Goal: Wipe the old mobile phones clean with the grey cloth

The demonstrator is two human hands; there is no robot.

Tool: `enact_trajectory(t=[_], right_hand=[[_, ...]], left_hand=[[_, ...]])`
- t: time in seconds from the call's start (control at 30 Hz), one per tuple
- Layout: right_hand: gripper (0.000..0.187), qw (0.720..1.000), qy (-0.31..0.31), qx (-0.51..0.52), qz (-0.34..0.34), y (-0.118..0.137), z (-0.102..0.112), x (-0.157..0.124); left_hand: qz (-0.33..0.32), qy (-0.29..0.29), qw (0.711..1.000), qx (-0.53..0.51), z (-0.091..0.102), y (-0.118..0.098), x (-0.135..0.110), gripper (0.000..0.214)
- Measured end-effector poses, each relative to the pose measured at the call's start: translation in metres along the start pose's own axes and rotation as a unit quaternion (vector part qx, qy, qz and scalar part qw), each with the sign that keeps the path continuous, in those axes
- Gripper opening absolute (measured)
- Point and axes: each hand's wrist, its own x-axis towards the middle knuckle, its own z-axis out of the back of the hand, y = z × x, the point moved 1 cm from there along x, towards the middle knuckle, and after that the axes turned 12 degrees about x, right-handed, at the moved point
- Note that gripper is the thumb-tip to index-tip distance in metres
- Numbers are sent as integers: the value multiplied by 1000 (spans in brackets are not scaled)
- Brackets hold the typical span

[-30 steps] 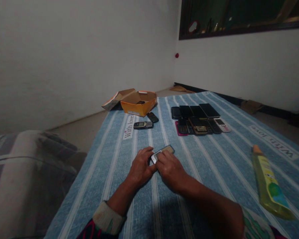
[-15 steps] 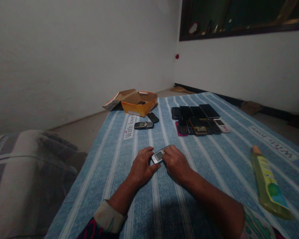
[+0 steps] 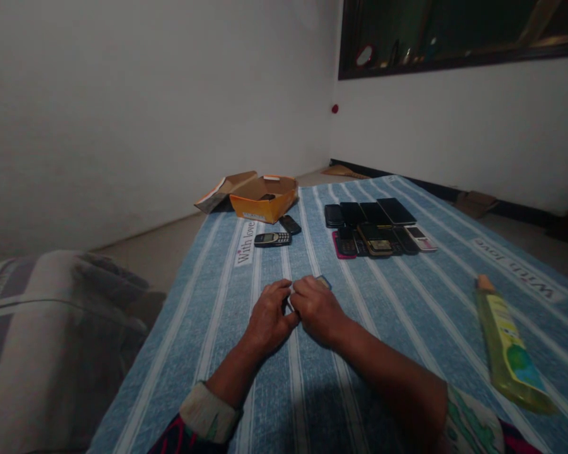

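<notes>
A small silver mobile phone (image 3: 324,282) lies between my hands, low over the striped cloth. Only its far right end shows; fingers hide the screen. My left hand (image 3: 269,316) grips the phone's near left end, thumb in front and fingers behind. Across the middle of the phone, my right hand (image 3: 316,310) is closed with its fingers curled over it. Beyond the hands lie a dark keypad phone with a light screen (image 3: 272,239) and a smaller black phone (image 3: 290,224).
An orange cardboard box (image 3: 260,208) stands with its lid raised at the back left. Several phones, among them a large black one (image 3: 396,211), lie grouped at the back right. A bottle of yellow-green liquid (image 3: 511,353) lies on the right of the blue striped cloth (image 3: 208,302).
My right hand has slid left along the phone, covering its screen and baring its far right end. My left hand keeps its hold in nearly the same place.
</notes>
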Motion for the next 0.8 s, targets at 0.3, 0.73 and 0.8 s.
enact_trajectory(t=[0.3,0.73,0.8], right_hand=[[20,990,-19,-59,-128,-21,17,-1],[22,990,-31,-54,-123,-24,23,-21],[19,996,-31,-28,-79,-13,17,-24]], left_hand=[[7,0,1000,10,0,-1,1,36],[11,6,1000,9,0,-1,0,37],[4,-3,1000,8,-1,0,0,35]])
